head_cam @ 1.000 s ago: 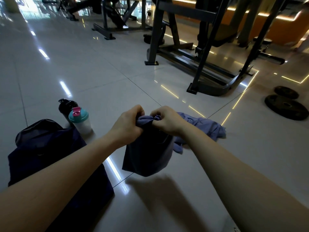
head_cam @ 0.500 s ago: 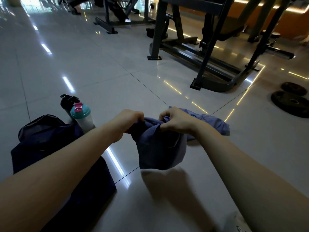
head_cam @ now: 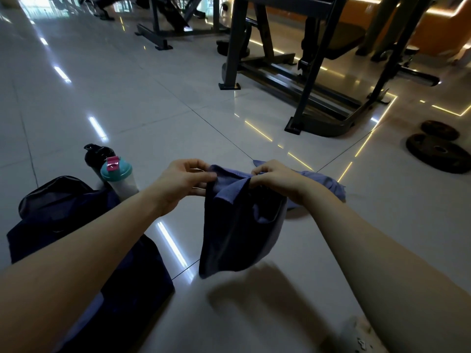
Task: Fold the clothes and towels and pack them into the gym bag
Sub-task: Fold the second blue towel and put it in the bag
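Looks early in the task. Shows no folded item anywhere and nothing visibly packed.

Holds a blue-grey cloth (head_cam: 237, 233) up off the floor by its top edge. Pinches one bunched corner between thumb and fingers of the left hand (head_cam: 183, 182). Curls the fingers of the right hand (head_cam: 277, 180) over the same edge just beside it. Keeps both hands close together, with only a short run of gathered hem between them. Hangs limp and doubled below both hands, lower end clear of the tiles, above its own shadow.

Reads as hunting for the corners before a first fold, not as a fold already made.

Just beyond and outward of the right hand, shows a paler blue fabric (head_cam: 326, 182) crumpled on the floor. Cannot tell whether a second item or a trailing part of the held one.

Low and outward of the left hand, partly under the left forearm, finds the gym bag (head_cam: 58, 215), dark and slumped. Cannot tell whether open, or what sits inside. Just past the bag, outward of the left wrist, stands a black bottle (head_cam: 98, 155) next to a teal-lidded shaker (head_cam: 117, 174).

Leaves nearly everything to do: spreading and folding this cloth, dealing with the paler fabric, then carrying each across to the bag on the left.
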The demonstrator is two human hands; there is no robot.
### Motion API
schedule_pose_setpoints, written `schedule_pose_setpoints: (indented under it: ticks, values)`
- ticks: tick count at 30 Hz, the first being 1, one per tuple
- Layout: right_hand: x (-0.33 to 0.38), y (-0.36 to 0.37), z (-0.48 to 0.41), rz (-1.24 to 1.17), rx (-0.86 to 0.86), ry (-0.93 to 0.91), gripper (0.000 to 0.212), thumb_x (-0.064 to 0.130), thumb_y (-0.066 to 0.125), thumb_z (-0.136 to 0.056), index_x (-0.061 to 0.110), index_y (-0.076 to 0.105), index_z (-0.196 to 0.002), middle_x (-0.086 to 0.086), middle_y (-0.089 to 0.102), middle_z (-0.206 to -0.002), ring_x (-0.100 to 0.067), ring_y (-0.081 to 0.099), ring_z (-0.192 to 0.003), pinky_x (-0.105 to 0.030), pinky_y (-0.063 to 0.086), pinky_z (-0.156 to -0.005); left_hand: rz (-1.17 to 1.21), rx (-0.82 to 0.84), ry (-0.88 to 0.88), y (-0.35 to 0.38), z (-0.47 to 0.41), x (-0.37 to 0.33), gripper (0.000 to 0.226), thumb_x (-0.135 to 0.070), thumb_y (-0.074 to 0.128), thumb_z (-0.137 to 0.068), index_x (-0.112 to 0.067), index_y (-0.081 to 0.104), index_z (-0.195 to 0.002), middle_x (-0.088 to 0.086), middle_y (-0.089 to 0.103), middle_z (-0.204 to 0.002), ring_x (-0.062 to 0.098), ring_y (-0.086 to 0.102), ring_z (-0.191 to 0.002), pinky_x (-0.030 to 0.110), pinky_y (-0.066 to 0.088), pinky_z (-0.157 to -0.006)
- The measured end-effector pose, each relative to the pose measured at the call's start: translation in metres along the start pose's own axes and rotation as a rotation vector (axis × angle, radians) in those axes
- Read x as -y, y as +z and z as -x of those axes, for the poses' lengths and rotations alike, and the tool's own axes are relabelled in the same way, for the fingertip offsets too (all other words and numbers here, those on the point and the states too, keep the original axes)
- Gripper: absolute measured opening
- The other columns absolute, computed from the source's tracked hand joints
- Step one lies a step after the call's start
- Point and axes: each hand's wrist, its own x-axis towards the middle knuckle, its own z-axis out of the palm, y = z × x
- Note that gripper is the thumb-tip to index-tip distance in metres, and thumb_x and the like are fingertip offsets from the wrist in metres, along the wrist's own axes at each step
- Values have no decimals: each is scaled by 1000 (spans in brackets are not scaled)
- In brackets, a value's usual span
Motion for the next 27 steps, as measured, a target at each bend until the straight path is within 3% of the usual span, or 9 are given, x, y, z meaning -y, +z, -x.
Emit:
schedule_pose_setpoints:
  ticks: [4, 8, 13, 16, 19, 22, 24, 27]
  values:
    - [-2, -1, 0, 36, -21, 11, 51, 48, 73, -80, -3, 65, -81, -11, 56, -71, -21, 54, -69, -39, 42, -66, -57, -28, 60, 10, 3, 1, 12, -10, 70, -94, 1, 70, -96, 13, 71, -87, 24, 68, -79, 32, 59, -70]
    - [-2, 0, 1, 47, -70, 14, 46, 55, 72, -85, 9, 76, -82, -9, 66, -73, -22, 61, -69, -37, 47, -67, -82, -26, 108, 28, 9, 0, 9, 2, 66, -92, 0, 69, -99, 11, 71, -82, 19, 66, -71, 31, 58, -65]
    - [0, 1, 2, -12, -111, 35, 63, 62, 72, -81, 0, 74, -87, -25, 62, -75, -20, 57, -68, -35, 45, -67, -78, -30, 148, 41, 13, -3, 4, 0, 66, -92, 3, 68, -93, 13, 72, -80, 19, 70, -73, 31, 58, -65]
    - [4, 1, 3, -8, -131, 57, 79, 71, 73, -73, -7, 68, -85, -13, 50, -67, -19, 48, -65, -37, 38, -64, -52, -38, 162, 46, 15, -5, 6, 1, 68, -90, -3, 71, -93, 17, 75, -83, 21, 72, -74, 30, 58, -65]
    - [5, 2, 1, -13, -161, 67, 93, 75, 73, -65, -13, 62, -90, -10, 46, -69, -19, 44, -66, -36, 34, -65, -68, -32, 168, 49, 16, -10, 17, 5, 59, -91, -4, 72, -90, 10, 74, -78, 19, 72, -72, 29, 57, -65]
    - [6, 2, 1, -18, -173, 75, 80, 70, 74, -71, -9, 61, -76, -10, 41, -66, -19, 39, -62, -35, 31, -61, -66, 9, 170, 50, 18, -14, 9, -3, 66, -92, -4, 72, -99, 7, 76, -82, 19, 74, -76, 32, 60, -66]
    - [7, 2, 0, -24, -175, 72, 68, 63, 75, -77, -3, 61, -72, -10, 39, -65, -20, 37, -62, -34, 29, -60, -108, -5, 184, 50, 18, -13, 16, -9, 75, -88, -4, 71, -102, 12, 77, -88, 24, 76, -82, 37, 63, -71]
    - [10, 0, 2, -13, -150, 54, 66, 60, 75, -80, -5, 62, -72, -8, 43, -62, -16, 41, -60, -29, 32, -58, -174, -94, 229, 49, 13, -12, 2, -8, 70, -93, -6, 71, -93, 13, 76, -84, 23, 76, -79, 36, 62, -68]
